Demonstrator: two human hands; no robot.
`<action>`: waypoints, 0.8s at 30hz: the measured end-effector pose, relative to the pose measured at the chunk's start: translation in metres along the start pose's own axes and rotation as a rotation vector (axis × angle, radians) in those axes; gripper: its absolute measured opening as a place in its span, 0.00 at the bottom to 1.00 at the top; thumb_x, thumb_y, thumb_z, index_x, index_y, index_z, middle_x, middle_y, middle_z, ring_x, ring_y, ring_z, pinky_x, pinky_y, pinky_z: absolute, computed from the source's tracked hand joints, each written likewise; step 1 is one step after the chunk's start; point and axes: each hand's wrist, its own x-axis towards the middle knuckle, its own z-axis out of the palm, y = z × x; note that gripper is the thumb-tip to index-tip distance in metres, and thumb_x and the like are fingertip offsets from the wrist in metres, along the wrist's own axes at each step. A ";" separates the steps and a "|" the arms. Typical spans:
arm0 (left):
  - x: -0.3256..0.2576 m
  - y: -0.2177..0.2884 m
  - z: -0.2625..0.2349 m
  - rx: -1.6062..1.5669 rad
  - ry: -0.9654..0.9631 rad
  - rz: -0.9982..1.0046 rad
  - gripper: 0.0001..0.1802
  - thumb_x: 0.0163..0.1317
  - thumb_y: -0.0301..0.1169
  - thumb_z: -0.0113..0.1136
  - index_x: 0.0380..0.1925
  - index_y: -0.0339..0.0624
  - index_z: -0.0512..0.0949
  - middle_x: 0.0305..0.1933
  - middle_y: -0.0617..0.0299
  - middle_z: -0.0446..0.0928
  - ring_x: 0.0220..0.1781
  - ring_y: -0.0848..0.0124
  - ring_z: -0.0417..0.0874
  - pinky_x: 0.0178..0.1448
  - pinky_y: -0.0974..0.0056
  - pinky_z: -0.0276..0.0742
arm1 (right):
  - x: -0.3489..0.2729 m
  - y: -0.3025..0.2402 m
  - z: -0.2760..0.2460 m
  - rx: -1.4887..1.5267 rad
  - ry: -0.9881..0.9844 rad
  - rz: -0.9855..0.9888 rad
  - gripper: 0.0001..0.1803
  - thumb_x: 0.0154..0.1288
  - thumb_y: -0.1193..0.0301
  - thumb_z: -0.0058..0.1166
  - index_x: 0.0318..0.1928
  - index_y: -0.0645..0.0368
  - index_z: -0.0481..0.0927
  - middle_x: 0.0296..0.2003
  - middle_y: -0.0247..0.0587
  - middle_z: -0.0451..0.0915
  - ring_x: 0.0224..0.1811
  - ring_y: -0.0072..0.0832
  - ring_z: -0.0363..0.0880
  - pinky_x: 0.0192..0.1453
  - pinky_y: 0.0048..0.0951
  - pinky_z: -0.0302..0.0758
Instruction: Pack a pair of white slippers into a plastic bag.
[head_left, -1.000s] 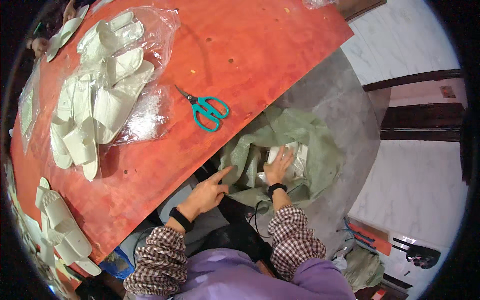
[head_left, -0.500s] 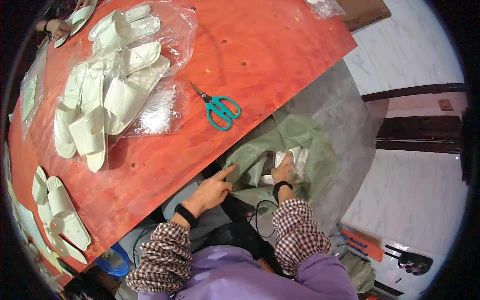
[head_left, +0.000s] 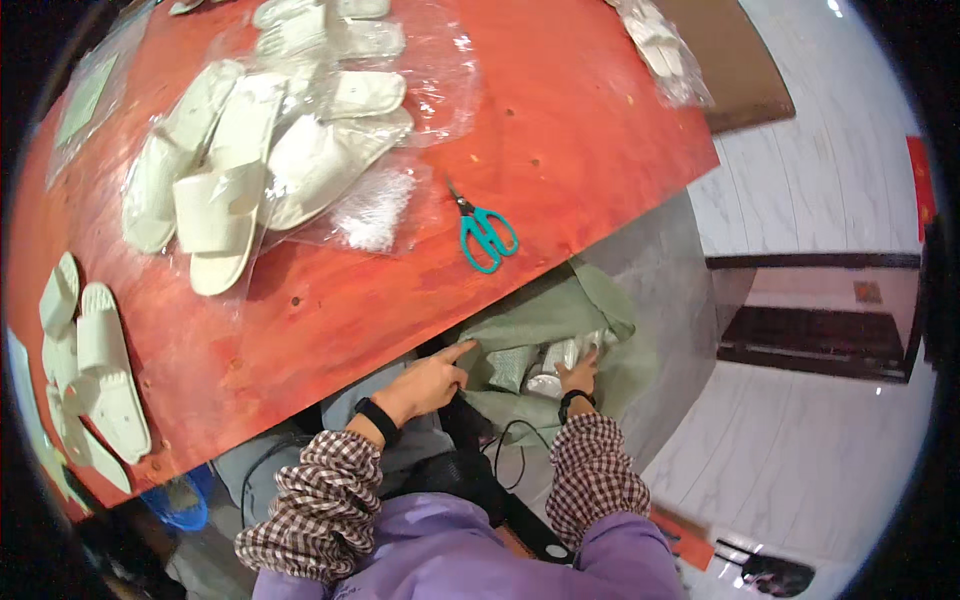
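My left hand (head_left: 425, 386) is at the near-left rim of a green woven sack (head_left: 535, 312) beside the table edge. Its index finger stretches out against the rim while the other fingers curl; nothing shows gripped in it. Inside the sack's mouth, my right hand (head_left: 578, 376) reaches down with fingers apart, touching clear-wrapped white packages (head_left: 562, 355). Their contents are hard to make out, and the sack's depth is hidden.
A red table (head_left: 400, 300) carries teal-handled scissors (head_left: 485, 234), cream slippers (head_left: 218, 215) partly over clear plastic, and white strands in a clear bag (head_left: 375, 208). More slippers (head_left: 108, 370) lie at left. Bagged slippers (head_left: 662, 50) sit at the far right corner.
The view has turned, so the table things sit elsewhere in it and another person's hands have left it. My right hand has shifted toward the sack's right side; my left stays at the rim.
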 end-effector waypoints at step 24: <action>0.004 -0.011 0.003 -0.122 0.140 0.034 0.08 0.51 0.19 0.53 0.27 0.41 0.81 0.73 0.47 0.56 0.60 0.50 0.74 0.58 0.55 0.73 | -0.123 0.020 -0.189 0.208 0.028 -0.668 0.32 0.49 0.71 0.63 0.56 0.65 0.68 0.50 0.57 0.75 0.50 0.54 0.75 0.51 0.45 0.73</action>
